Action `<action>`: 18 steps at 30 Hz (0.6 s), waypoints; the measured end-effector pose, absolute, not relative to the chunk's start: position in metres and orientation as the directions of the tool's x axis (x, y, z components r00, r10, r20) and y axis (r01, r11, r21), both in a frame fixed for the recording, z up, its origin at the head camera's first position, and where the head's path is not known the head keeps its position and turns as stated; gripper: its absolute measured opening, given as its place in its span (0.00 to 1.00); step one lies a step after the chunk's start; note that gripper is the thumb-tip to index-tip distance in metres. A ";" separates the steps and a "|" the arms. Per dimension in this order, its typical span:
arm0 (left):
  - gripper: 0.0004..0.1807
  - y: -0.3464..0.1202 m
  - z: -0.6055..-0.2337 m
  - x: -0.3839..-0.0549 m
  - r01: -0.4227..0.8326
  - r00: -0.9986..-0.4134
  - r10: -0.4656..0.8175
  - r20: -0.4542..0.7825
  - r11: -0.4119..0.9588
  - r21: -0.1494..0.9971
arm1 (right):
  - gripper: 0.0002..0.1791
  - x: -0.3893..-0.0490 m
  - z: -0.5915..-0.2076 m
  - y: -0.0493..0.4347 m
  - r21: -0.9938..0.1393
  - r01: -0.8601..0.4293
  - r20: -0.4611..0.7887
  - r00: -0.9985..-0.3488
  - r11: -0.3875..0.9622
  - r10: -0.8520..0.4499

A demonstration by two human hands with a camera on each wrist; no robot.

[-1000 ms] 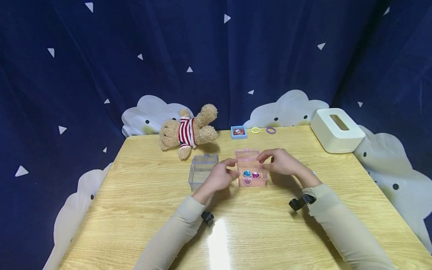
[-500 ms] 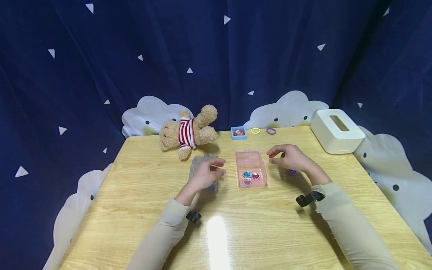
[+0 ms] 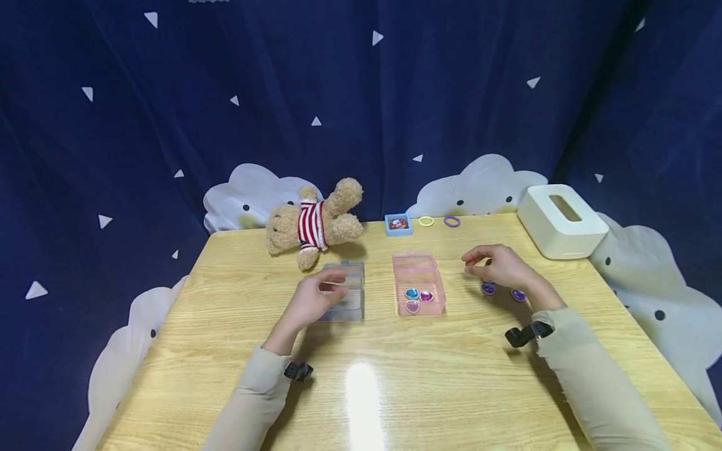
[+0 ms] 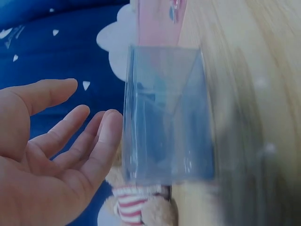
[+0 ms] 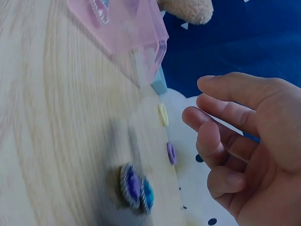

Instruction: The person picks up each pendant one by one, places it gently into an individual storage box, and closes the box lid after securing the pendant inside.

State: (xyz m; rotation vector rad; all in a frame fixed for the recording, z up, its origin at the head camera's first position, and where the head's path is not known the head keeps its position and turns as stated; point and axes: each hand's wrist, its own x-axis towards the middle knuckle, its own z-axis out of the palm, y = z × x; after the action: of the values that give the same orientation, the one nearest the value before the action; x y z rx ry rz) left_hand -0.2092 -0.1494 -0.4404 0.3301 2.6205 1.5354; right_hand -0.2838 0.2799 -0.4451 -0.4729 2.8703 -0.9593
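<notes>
A clear pink box [image 3: 418,275] stands with its lid raised, holding a blue gem [image 3: 412,293], a magenta gem [image 3: 426,296] and a pale pink gem [image 3: 413,307]. To its left is a clear bluish box [image 3: 345,313], lid up, with no contents visible. My left hand [image 3: 313,299] hovers over that box's left side, fingers loosely bent and holding nothing. On the right, my right hand [image 3: 499,266] floats above the table with relaxed, empty fingers. Two purple-looking gems with silvery rims, a nearer gem [image 3: 487,288] and a farther-right gem [image 3: 518,295], lie below it.
A teddy bear [image 3: 313,224] in a striped shirt lies at the back left. Behind the boxes are a small blue framed piece [image 3: 398,224], a yellow ring [image 3: 426,221] and a purple ring [image 3: 452,221]. A white tissue box [image 3: 563,220] stands at the back right.
Both hands have drawn away from the pink box, the left one leftward over the bluish box and the right one rightward. The purple-looking gems have come into sight. The pink box stays put.
</notes>
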 end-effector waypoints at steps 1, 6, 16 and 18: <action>0.22 -0.153 -0.441 -0.208 0.124 -0.975 0.221 0.021 0.466 0.876 | 0.17 -0.284 -0.446 0.282 -0.601 -0.255 0.018 -0.952 0.758 -0.307; 0.22 -0.167 -0.442 -0.204 0.119 -0.983 0.179 0.040 0.453 0.883 | 0.17 -0.285 -0.451 0.293 -0.609 -0.218 -0.014 -0.958 0.763 -0.285; 0.20 -0.191 -0.449 -0.205 0.107 -0.993 0.097 0.071 0.445 0.889 | 0.17 -0.288 -0.469 0.312 -0.616 -0.176 -0.040 -0.966 0.768 -0.254; 0.20 -0.194 -0.449 -0.205 0.098 -0.995 0.071 0.074 0.451 0.887 | 0.17 -0.289 -0.472 0.316 -0.604 -0.173 -0.044 -0.968 0.778 -0.248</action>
State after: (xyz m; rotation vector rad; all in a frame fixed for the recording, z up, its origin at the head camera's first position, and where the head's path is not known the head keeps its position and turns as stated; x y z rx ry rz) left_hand -0.2052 -0.1942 -0.4491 0.1576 2.6978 1.6514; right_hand -0.2892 0.3158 -0.4719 -0.3383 2.8478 -0.9489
